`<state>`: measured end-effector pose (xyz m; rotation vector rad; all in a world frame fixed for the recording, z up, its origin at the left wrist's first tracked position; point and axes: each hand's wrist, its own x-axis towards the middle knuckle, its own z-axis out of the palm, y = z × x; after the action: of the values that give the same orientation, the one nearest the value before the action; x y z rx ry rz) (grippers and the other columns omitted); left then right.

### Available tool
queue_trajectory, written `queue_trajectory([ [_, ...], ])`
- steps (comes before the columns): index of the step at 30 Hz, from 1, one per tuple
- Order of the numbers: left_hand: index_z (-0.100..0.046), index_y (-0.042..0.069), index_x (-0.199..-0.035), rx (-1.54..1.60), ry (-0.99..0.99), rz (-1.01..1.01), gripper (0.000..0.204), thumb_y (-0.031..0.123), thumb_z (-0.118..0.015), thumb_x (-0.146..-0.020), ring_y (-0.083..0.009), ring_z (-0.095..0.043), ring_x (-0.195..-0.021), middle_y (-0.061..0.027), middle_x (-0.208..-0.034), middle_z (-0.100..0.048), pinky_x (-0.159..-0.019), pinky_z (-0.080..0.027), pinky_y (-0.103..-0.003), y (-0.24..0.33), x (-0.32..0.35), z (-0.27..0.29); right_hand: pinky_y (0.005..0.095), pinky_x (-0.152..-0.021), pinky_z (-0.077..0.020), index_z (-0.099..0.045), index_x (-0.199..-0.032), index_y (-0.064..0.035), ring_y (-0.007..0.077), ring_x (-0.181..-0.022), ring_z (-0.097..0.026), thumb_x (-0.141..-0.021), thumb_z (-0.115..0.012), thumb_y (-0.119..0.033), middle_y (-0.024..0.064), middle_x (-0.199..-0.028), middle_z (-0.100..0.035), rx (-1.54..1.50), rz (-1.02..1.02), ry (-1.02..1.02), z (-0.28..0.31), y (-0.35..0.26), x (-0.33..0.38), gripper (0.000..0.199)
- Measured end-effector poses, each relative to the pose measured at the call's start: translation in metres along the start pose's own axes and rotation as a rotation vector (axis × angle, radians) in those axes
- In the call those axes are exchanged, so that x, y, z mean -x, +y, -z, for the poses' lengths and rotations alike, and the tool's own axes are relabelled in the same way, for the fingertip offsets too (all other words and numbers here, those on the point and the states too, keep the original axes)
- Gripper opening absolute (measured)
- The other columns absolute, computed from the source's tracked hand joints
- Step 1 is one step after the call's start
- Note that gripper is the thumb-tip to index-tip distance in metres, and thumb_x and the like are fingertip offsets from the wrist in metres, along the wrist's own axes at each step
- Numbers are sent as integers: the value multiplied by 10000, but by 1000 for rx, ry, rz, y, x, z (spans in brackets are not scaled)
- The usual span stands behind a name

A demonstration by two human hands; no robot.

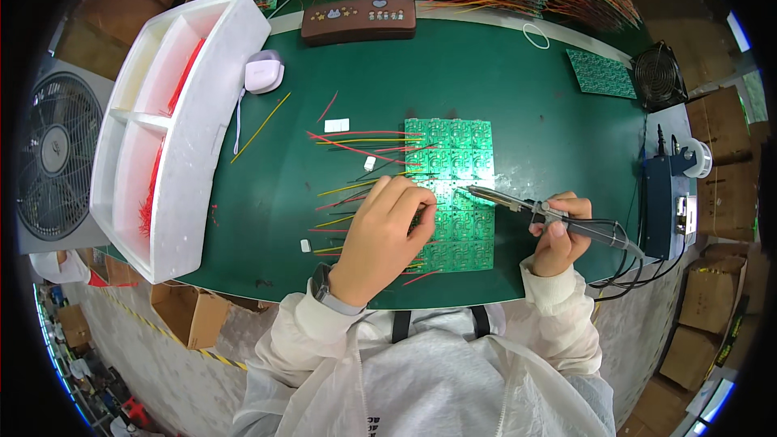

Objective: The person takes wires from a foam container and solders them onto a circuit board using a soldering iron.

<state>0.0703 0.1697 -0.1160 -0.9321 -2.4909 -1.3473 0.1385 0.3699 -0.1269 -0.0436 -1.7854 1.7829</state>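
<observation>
Green rectangular circuit board panel (450,163) lies mid-counter on the dark green counter (518,97), red and yellow wires (356,146) sticking out its left edge. Left hand (380,239) rests on the panel's lower left, fingers curled down pinching a wire — right hand (560,235) has a clenched grip on a black-handled soldering iron (550,214), tip over the board.
</observation>
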Motion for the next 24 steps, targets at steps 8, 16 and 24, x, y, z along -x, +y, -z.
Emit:
queue_trajectory([
  [8, -546, 30, -701, 6, 11, 4, 143, -34, -633, -607, -192, -471, -632, -48, -705, -480, -533, -382, -283, -2, 0, -1, 182, -441, -401, -465, -843, 20, 97, -490, -467, -752, -588, -243, 88, -698, -475, 24, -23, -87, 2, 0, 5, 305],
  [16, -550, 30, -705, -12, -27, -18, 154, -40, -635, -597, -180, -451, -608, -44, -687, -471, -509, -365, -277, -5, -3, -1, 185, -455, -396, -471, -851, 17, 96, -496, -473, -753, -591, -224, 95, -704, -487, 35, 4, -142, 1, 2, 4, 286],
  [24, -521, 22, -723, -56, -111, -25, 134, -26, -600, -627, -199, -461, -673, -57, -733, -467, -581, -402, -285, -3, -3, 3, 190, -477, -399, -476, -860, 19, 101, -506, -480, -754, -590, -215, 101, -706, -497, 55, 5, -178, 3, 3, 3, 280],
])
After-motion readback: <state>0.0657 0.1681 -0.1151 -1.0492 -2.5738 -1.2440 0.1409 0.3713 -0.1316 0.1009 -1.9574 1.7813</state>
